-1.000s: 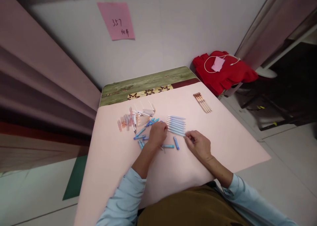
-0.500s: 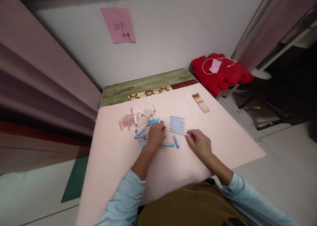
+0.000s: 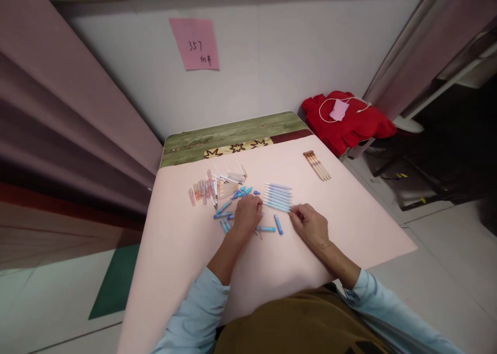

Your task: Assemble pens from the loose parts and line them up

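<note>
A neat row of light blue pen barrels (image 3: 277, 194) lies side by side on the pink tabletop. My left hand (image 3: 248, 212) is closed, its fingertips at the left end of the nearest barrel. At that barrel's right end, the thumb and forefinger of my right hand (image 3: 309, 224) are pinched together. Left of the row are small blue pen parts (image 3: 244, 190), partly behind my left hand. Darker blue tubes (image 3: 224, 207) are scattered around my left hand, and a single blue tube (image 3: 278, 224) lies between the hands.
Clear and brownish tubes (image 3: 202, 191) lie at the left with thin pen refills (image 3: 216, 192). Several beige pens with brown ends (image 3: 317, 165) are lined up at the back right. A red cloth (image 3: 349, 123) with a white cable is beyond the table's right corner.
The view has shifted slightly. Both hands stay at the ends of the barrel row, with the right fingers slightly closer to the nearest barrel's end.
</note>
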### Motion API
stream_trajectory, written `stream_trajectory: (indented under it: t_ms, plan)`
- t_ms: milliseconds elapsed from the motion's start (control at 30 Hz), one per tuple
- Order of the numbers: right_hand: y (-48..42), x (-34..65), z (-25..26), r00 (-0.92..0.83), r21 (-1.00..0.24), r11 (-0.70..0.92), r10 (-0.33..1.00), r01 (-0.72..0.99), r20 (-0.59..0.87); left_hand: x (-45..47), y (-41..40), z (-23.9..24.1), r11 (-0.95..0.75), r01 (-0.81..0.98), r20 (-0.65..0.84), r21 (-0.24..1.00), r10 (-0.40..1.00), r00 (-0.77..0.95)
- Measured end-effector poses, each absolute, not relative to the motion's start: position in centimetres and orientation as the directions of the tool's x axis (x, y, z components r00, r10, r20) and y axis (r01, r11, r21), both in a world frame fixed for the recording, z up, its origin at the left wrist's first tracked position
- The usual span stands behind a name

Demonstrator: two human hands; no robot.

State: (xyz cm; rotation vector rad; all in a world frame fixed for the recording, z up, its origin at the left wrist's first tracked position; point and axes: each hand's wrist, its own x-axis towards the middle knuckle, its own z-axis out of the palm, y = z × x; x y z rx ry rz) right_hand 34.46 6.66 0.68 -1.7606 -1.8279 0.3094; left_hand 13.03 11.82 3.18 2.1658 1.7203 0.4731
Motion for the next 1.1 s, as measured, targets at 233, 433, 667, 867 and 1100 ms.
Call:
stream_trajectory:
  t_ms: [233, 433, 667, 867, 1100]
  plan:
    - [5.6, 35.8, 1.6, 0.078, -0.632, 0.091, 0.969, 0.77, 0.235, 11.7, 9.8, 3.8, -0.323, 0.754, 0.305, 0.572, 0.937, 0.17]
    - [3.0, 38.0, 1.4, 0.133, -0.689, 0.048, 0.969, 0.723, 0.207, 7.5, 3.5, 3.7, -0.293, 0.713, 0.495, 0.637, 0.865, -0.086]
    - [7.6, 38.0, 2.0, 0.106, -0.734, 0.041, 0.982, 0.678, 0.153, 5.3, -1.8, 1.3, -0.054, 0.646, 0.383, 0.762, 0.841, -0.382]
    - [16.2, 36.3, 2.4, -0.024, -0.607, 0.073, 0.996, 0.791, 0.089, 5.3, -2.0, 0.8, -0.061, 0.609, 0.367, 0.791, 0.843, -0.392]
    - [17.7, 35.0, 1.4, -0.063, -0.566, 0.043, 0.998, 0.823, -0.016, 4.9, -2.1, 0.6, -0.041, 0.548, 0.314, 0.836, 0.853, -0.416]
